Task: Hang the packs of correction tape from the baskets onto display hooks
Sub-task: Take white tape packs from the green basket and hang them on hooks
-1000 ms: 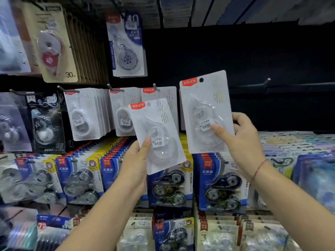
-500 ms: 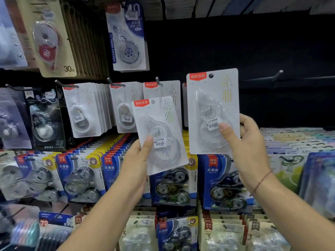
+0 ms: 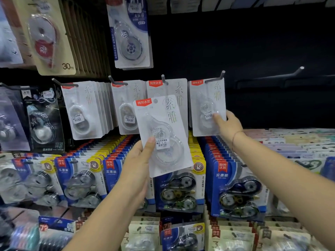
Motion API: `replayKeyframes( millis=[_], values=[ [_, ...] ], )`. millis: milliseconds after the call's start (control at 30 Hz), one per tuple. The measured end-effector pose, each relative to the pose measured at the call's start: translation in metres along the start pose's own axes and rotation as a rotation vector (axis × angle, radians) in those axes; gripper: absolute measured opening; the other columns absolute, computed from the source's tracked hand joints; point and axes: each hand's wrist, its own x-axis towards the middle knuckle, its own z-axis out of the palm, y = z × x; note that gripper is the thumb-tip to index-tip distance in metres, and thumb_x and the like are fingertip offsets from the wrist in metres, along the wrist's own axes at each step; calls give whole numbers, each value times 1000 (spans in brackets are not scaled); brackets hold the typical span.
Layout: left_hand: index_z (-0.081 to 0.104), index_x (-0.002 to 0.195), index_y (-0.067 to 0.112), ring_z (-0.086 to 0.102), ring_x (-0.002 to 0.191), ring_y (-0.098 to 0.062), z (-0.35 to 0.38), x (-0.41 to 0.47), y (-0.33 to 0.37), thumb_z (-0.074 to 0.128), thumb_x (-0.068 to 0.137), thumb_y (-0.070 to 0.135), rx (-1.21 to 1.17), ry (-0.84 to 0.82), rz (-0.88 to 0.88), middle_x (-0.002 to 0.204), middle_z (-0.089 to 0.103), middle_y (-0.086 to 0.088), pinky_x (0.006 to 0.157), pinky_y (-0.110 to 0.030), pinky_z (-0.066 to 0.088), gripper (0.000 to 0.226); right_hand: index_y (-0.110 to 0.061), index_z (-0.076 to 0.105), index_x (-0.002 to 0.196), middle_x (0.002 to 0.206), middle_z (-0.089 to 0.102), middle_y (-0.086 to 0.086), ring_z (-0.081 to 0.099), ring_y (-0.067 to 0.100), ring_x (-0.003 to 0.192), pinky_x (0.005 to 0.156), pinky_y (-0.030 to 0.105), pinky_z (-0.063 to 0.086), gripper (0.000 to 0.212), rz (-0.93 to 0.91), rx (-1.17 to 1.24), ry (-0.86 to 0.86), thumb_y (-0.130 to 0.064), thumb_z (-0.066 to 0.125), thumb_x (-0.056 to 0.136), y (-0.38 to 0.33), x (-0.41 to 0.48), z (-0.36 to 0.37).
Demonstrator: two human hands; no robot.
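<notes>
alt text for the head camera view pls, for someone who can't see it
A person's right grip holds a white correction tape pack on a display hook, while the left grip holds a second pack in front of more hanging packs.

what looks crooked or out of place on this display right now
Nothing looks damaged or spilled. The left pack, gripped by the left hand, is tilted and on no hook, in front of the hung row. The right hand pinches the right pack at a hook, slightly askew. The far hook to its right is bare.
</notes>
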Motion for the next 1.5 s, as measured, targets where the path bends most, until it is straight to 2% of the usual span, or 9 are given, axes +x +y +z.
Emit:
replayKeyframes(
  millis=[233, 400, 467, 567, 667, 767, 933, 1133, 1500],
  values=[
    [64, 123, 15, 69, 109, -20, -5, 6, 1, 52, 97, 33, -4, -16, -20, 115, 74, -4, 104, -47, 48, 33, -7, 46, 137, 133, 55, 19, 53, 38, 119, 99, 42, 44, 50, 121, -139, 1, -37, 51, 97, 18, 61, 28],
    [64, 122, 14, 70, 109, -22, -6, 3, 2, 53, 97, 32, 0, -22, -40, 115, 74, -6, 104, -51, 47, 33, -10, 29, 149, 146, 28, 24, 30, 40, 133, 108, 47, 29, 68, 146, -435, 127, -49, 49, 96, 5, 28, 27],
    [63, 124, 16, 68, 111, -20, -5, 1, 4, 53, 96, 33, 22, -45, -30, 117, 73, -3, 105, -49, 47, 34, -10, 34, 146, 144, 31, 17, 33, 32, 133, 107, 40, 30, 61, -84, -310, 149, -41, 52, 97, -10, -14, 17],
    [60, 129, 16, 66, 115, -20, 5, -3, 6, 54, 96, 33, 39, -85, -11, 120, 72, -1, 104, -44, 47, 38, -17, 47, 134, 128, 52, -2, 54, 6, 111, 91, 13, 42, 46, -215, 43, -76, -38, 56, 94, -31, -85, 4],
    [59, 129, 13, 66, 115, -20, 23, -11, 9, 56, 94, 34, 43, -147, 6, 120, 72, -4, 103, -44, 48, 41, -20, 52, 121, 108, 71, -4, 68, 7, 97, 81, 20, 55, 48, -144, 303, -293, -40, 64, 79, -45, -126, -7],
    [63, 123, 15, 69, 109, -15, 39, -17, 13, 55, 96, 32, 64, -181, 17, 114, 74, 0, 99, -38, 51, 33, -15, 57, 118, 103, 75, 0, 72, 12, 93, 79, 29, 59, 41, -163, 350, -296, -22, 71, 80, -51, -133, -20],
    [60, 123, 33, 58, 112, 6, 35, -10, 12, 47, 99, 39, 605, -120, 268, 118, 63, 23, 91, -11, 41, 28, -24, 58, 110, 105, 71, -4, 69, 5, 92, 72, 18, 57, 28, -268, 346, -73, -14, 68, 86, -64, -119, -48],
    [42, 148, 27, 24, 147, -7, 17, -4, -14, 21, 86, 62, 1205, -291, 282, 152, 43, 10, 120, -26, 14, 74, -35, 55, 103, 107, 69, -9, 67, 5, 97, 74, 21, 57, 22, -244, 242, -25, -24, 67, 88, -59, -115, -56],
    [32, 153, 30, 15, 150, -5, 8, -1, -31, 14, 83, 69, 1396, -379, 290, 161, 27, 12, 122, -24, 2, 83, -28, 56, 113, 113, 66, -7, 64, 10, 103, 86, 30, 54, 20, -185, 234, 8, -26, 62, 93, -40, -94, -44]
  ],
)
